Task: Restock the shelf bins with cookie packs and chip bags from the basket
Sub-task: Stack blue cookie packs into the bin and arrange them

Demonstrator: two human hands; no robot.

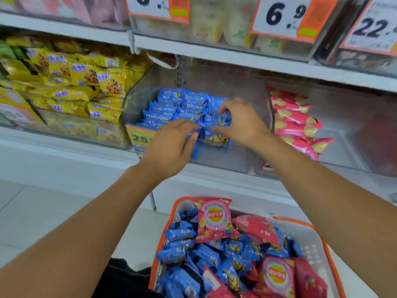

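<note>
1. Both hands were up at the middle clear plastic shelf bin (pixel 253 100), working a handful of small blue foil cookie packs (pixel 211 125) at its front edge. The left hand (pixel 171 147) had its fingers curled round the left end of the bunch, and the right hand (pixel 238 121) pinched the packs from the top and right side.
2. The held packs sat just over the bin's front lip, touching the rows already inside. Their long axis ran roughly left to right, parallel to the shelf edge, and one showed its chocolate-chip cookie picture facing out toward the camera.
3. The blue cookie packs already in the bin (pixel 176 106) stood on edge in rows running front to back, filling the left part of the bin. The right part looked see-through, though it was blurry.
4. To the left, a bin of yellow cookie packs (pixel 86 82) was heaped high. To the right, another clear bin held pink chip bags (pixel 296 125) lying on their sides in a stack.
5. An orange-and-yellow price tag (pixel 139 136) hung on the middle bin's front, partly hidden behind the left hand.
6. Down below, between the forearms, sat the white plastic basket with orange rim (pixel 309 237), loaded with more blue packs and red and pink chip bags (pixel 214 220), one standing upright at the back.
7. Up top, big white price signs with orange edges (pixel 281 16) hung off the upper shelf.
</note>
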